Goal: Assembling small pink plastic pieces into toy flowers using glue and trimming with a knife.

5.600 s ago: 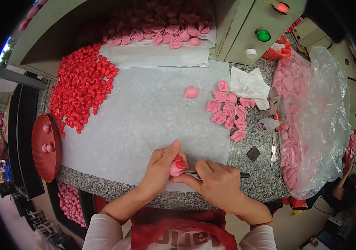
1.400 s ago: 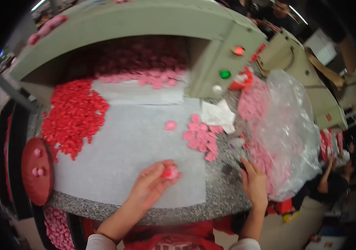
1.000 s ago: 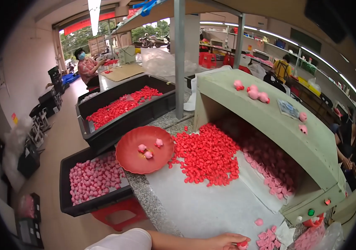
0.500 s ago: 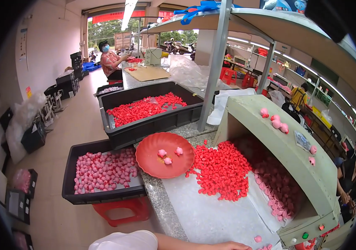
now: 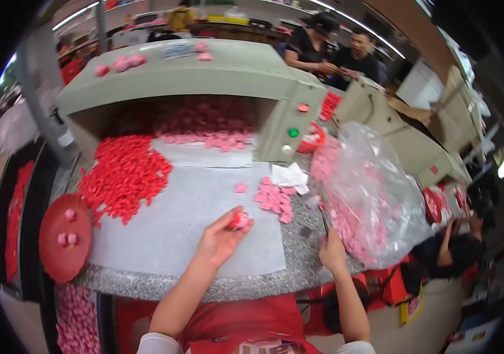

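My left hand is raised over the white paper sheet, its fingers pinching a small rounded pink-and-red piece. Close to the counter's right side, my right hand is closed around a thin dark tool, whose kind I cannot make out. Flat pink pieces lie in a small group between the hands, with a single pink piece beside them. On the left, a heap of small red pieces spreads over the paper, next to a red scalloped plate bearing three finished-looking pink-and-red pieces.
A pale green metal machine with an open front holds pink and red pieces. Right of my right hand bulges a clear plastic bag of pink pieces. Black trays stand at the left. Two people are behind the counter.
The view has swung right, bringing the machine's front and the plastic bag into sight. Both my hands now show over the counter, the left with a pink-and-red piece; earlier only one hand showed low down.
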`<state>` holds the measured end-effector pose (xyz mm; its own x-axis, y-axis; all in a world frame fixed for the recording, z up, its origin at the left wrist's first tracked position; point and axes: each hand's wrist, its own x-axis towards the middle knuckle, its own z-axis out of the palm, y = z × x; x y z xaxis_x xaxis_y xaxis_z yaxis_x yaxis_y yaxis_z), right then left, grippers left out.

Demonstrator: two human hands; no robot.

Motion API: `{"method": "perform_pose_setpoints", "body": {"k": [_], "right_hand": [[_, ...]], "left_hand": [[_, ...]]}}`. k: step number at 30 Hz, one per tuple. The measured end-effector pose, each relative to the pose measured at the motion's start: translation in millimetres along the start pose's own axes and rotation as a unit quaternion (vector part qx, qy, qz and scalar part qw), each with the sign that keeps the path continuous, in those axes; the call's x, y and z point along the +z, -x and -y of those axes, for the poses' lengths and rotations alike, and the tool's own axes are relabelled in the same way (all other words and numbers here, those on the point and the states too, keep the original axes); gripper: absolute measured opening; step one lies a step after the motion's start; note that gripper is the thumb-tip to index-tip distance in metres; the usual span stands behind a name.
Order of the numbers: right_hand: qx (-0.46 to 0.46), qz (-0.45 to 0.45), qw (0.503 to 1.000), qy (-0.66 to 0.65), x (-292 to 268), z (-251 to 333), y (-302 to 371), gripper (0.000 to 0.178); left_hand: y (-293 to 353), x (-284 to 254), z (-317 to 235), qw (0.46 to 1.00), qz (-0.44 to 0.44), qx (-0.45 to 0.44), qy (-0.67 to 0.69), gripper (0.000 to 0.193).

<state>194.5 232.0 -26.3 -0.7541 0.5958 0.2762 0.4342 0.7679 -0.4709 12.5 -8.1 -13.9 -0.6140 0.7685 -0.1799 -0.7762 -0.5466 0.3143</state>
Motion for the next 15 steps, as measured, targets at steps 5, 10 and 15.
{"method": "perform_pose_setpoints", "body": {"k": [5, 10, 15], "right_hand": [[0.028, -0.013, 0.981, 0.192, 1, -16, -37, 0.041], [-0.055, -0.016, 0.995, 0.076, 1, 31, -18, 0.032], [0.112, 0.087, 0.989, -0.051, 12, 36, -22, 0.023]], "left_hand": [[5, 7, 12, 0.999, 0.035, -0.025, 0.004, 0.037], [13, 12, 11, 0.998, 0.041, -0.011, -0.035, 0.041], [14, 9, 9, 0.999, 0.035, -0.016, -0.036, 0.038]]}}
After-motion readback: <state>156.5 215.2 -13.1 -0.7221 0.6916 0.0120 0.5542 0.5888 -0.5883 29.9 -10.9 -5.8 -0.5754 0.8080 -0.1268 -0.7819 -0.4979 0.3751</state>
